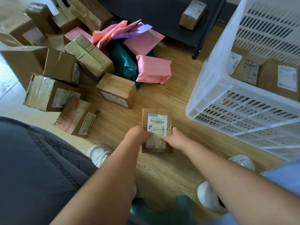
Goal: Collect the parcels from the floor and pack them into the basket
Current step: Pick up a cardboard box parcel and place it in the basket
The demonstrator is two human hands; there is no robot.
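A small brown cardboard parcel [156, 120] with a white shipping label is in the lower middle of the view, over the wooden floor. My left hand [138, 135] grips its left side and my right hand [174, 139] grips its right side, thumbs on the label. I cannot tell whether the parcel rests on the floor or is lifted. The white slotted plastic basket [215, 88] stands to the right and holds several brown labelled boxes [279, 78].
A heap of brown boxes [116, 90], pink mailers [153, 69], a purple one and a teal bag [123, 64] lies on the floor at upper left. A black shelf [197, 46] with a box on it stands behind. My white shoes [99, 153] and knees are near the bottom.
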